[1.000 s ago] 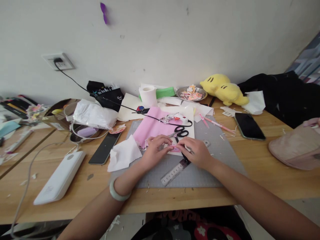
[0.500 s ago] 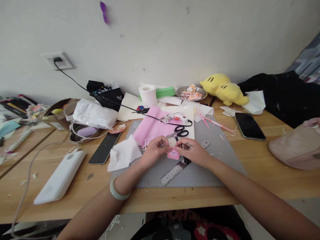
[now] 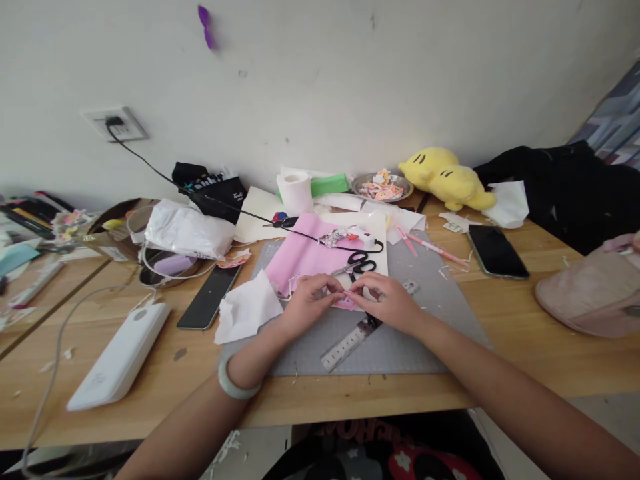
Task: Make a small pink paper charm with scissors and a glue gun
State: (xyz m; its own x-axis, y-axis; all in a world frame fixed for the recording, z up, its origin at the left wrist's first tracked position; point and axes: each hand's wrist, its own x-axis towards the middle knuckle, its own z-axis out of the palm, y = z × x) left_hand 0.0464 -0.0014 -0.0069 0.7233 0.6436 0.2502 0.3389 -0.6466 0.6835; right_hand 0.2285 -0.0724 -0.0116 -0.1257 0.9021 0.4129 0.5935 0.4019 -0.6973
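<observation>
My left hand (image 3: 311, 301) and my right hand (image 3: 386, 301) meet over the grey cutting mat (image 3: 430, 320), both pinching a small pink cut-out piece (image 3: 347, 302) between their fingertips. The piece is mostly hidden by the fingers. Just behind the hands lie black-handled scissors (image 3: 359, 263) on a pink sheet (image 3: 303, 255). A clear ruler (image 3: 345, 344) lies on the mat below my right hand. A jade-coloured bangle (image 3: 233, 385) sits on my left wrist.
Crumpled white paper (image 3: 247, 309), a dark phone (image 3: 208, 297) and a white power bank (image 3: 121, 355) lie left. Another phone (image 3: 496, 251), pink pens (image 3: 431, 248), a yellow plush (image 3: 446, 177) and a pink cap (image 3: 590, 290) are right. A tissue roll (image 3: 295, 190) and cable (image 3: 165, 177) stand behind.
The pink piece hung face-up between my hands half a second ago; now both hands have closed in together and cover most of it.
</observation>
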